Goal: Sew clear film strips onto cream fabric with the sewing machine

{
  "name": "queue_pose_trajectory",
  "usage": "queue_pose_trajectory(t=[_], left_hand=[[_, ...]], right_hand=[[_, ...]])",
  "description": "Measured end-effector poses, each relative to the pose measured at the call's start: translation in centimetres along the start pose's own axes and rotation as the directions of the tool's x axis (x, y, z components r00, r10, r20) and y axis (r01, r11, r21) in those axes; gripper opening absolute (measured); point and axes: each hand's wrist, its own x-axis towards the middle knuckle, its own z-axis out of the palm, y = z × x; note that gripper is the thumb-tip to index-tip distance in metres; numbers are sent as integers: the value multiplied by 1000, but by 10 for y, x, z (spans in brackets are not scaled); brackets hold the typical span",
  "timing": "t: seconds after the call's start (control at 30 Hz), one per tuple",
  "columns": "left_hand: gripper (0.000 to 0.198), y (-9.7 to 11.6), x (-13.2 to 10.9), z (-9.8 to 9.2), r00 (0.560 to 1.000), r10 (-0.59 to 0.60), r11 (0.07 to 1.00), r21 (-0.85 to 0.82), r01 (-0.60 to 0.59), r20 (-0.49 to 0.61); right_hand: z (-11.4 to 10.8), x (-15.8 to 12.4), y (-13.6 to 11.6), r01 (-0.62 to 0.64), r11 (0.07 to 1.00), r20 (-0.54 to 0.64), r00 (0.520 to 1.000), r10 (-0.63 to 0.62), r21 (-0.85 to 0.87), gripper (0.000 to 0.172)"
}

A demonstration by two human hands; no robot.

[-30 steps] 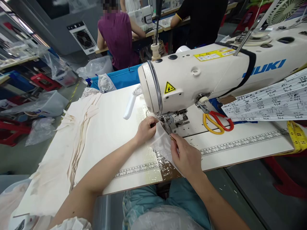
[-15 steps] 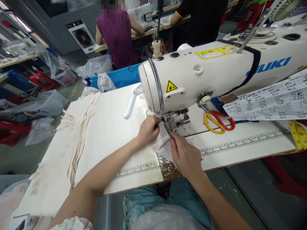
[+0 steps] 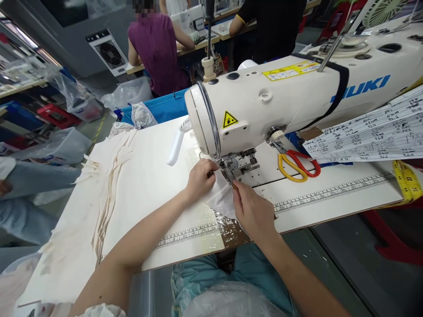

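A thin white piece of fabric (image 3: 220, 198) lies under the needle end of a white sewing machine (image 3: 251, 110) and hangs towards the table's front edge. My left hand (image 3: 201, 179) is closed with bent fingers at the fabric, just left of the presser foot. On the other side, my right hand (image 3: 253, 209) pinches the fabric's edge between thumb and fingers. A narrow dark metal piece (image 3: 227, 175) runs from the needle area to my right fingertips; I cannot make out its kind. Both sets of fingertips are partly hidden.
Scissors (image 3: 297, 167) with yellow and red handles lie right of the needle area, near handwritten paper sheets (image 3: 370, 132) and a yellow measuring tape (image 3: 405, 182). Pale fabric strips (image 3: 109, 193) are spread on the left. Co-workers sit behind the machine; another person's legs (image 3: 29, 202) show at left.
The whole view has shifted slightly. A person's legs and hand have come into sight at the left. Both my hands keep nearly the same place at the fabric.
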Motion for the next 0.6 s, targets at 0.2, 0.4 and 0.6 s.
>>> queue_pose_trajectory(t=[0.2, 0.4, 0.6], left_hand=[[24, 3, -1, -3, 976, 203, 969, 125, -211, 80], [34, 18, -6, -20, 921, 261, 938, 151, -313, 288], [30, 45, -15, -11, 935, 153, 902, 341, -265, 321]], right_hand=[[-5, -5, -4, 11, 996, -29, 999, -14, -83, 31], [-32, -48, -1, 3, 993, -42, 999, 2, 119, 30], [-51, -70, 8, 20, 976, 54, 998, -32, 218, 22]])
